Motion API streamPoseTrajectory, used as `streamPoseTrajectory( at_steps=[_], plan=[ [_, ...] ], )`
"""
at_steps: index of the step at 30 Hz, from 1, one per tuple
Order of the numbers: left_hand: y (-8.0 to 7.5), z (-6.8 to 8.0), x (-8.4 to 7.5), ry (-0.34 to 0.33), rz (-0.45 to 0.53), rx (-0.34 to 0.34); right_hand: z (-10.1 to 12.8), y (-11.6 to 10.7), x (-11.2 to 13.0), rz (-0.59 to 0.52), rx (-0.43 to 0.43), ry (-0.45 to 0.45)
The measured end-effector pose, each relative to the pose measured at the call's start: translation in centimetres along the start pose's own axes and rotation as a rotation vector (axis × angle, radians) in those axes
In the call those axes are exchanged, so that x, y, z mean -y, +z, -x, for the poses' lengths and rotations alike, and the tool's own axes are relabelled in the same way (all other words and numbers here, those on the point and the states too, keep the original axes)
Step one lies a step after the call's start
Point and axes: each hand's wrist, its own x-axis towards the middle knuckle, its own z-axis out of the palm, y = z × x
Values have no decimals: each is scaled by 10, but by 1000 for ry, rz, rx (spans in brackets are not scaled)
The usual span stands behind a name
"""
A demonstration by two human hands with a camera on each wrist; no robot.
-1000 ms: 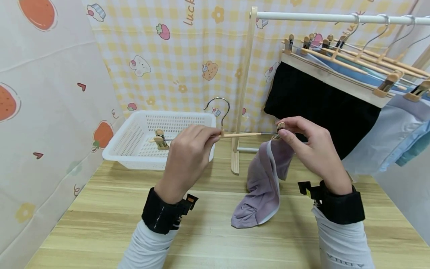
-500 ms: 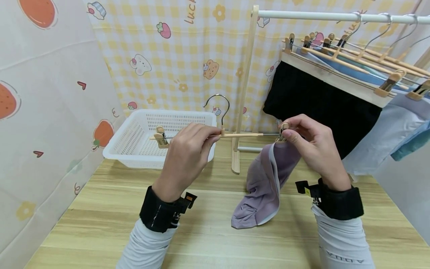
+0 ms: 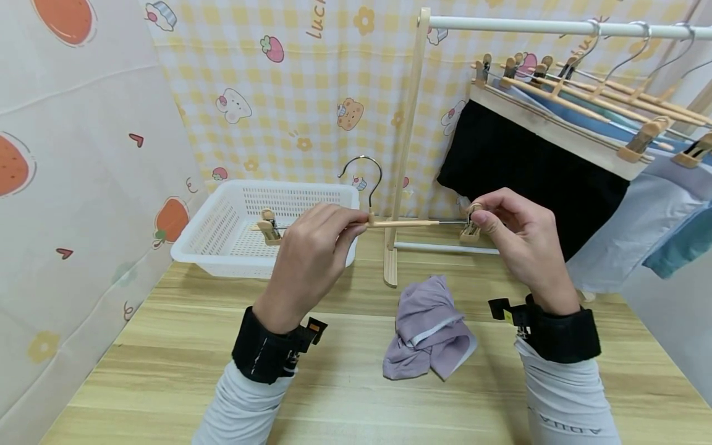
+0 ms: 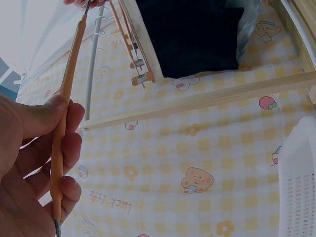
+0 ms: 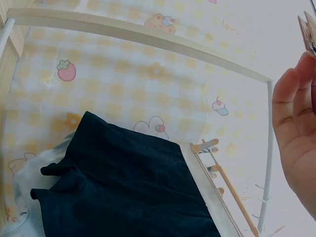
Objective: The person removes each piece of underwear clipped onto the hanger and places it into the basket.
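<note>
My left hand (image 3: pixel 317 247) grips a wooden clip hanger (image 3: pixel 403 223) at its middle, just beside the metal hook; in the left wrist view the fingers wrap round the wooden bar (image 4: pixel 61 138). My right hand (image 3: pixel 517 241) pinches the clip (image 3: pixel 471 224) at the hanger's right end between thumb and fingers. The other clip (image 3: pixel 269 227) shows at the left end, in front of the basket. On the table below lies a mauve garment (image 3: pixel 431 334), crumpled, with pale edging, apart from both hands and from the hanger.
A white perforated basket (image 3: pixel 208 262) stands at the back left. Behind my right hand a rack with a white rail (image 3: pixel 500 25) bears several clip hangers, with black shorts (image 3: pixel 534 167) in front and pale garments (image 3: pixel 628 235) behind. The rack's foot (image 3: pixel 390 269) rests on the wooden table.
The mauve garment has come out of the right clip and dropped in a heap on the table. My right hand has shifted slightly right with the clip; the left hand stays nearly still.
</note>
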Motion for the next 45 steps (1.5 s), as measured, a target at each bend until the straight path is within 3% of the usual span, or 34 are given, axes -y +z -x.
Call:
streamPoseTrajectory(
  at_steps=[13, 27, 36, 45],
  plan=[
    [-1, 0, 1, -2, -10, 3, 0, 0, -2, -25, 50, 40],
    [-1, 1, 3, -7, -30, 5, 0, 3, -2, 19, 103, 103],
    [1, 1, 6, -7, -29, 19, -1, 5, 3, 116, 84, 41],
    [13, 3, 2, 48, -60, 60, 1, 12, 15, 248, 81, -114]
  ],
)
